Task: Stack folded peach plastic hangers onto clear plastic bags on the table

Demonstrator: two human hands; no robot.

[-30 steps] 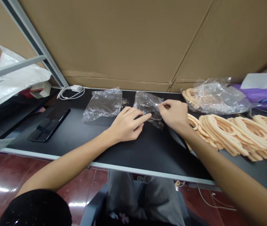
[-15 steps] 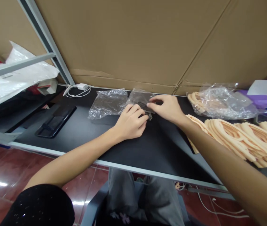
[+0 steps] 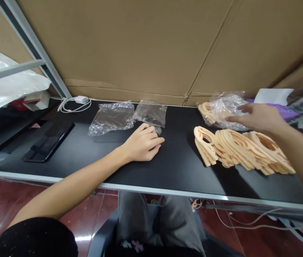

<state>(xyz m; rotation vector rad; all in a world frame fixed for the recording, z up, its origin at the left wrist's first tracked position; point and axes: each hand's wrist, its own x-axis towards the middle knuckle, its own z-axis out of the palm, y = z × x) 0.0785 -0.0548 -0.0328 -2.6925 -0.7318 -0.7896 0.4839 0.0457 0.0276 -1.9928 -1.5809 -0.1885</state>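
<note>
My left hand (image 3: 144,143) rests palm down on the black desk, fingers loosely bent and slightly apart, with nothing seen in them. Its fingertips are beside the lower edge of a small clear plastic bag (image 3: 151,111); what lies under the palm is hidden. A larger crinkled clear bag (image 3: 114,117) lies just left of that one. Over at the right, my right hand (image 3: 260,117) is open, thumb and fingers apart, above a clear bag of wooden pieces (image 3: 207,110). Below it lie stacks of flat light wooden pieces with oval cutouts (image 3: 231,146).
A black phone (image 3: 48,142) lies on the left of the desk, near a white charger with its cable (image 3: 81,100). A metal shelf frame (image 3: 37,53) stands at the left, and cardboard (image 3: 130,46) lines the back. A purple package (image 3: 283,111) is at the far right.
My right hand has left the small clear bag and moved right, over the bagged wooden pieces. My left hand stays by the small bag. The view has turned right.
</note>
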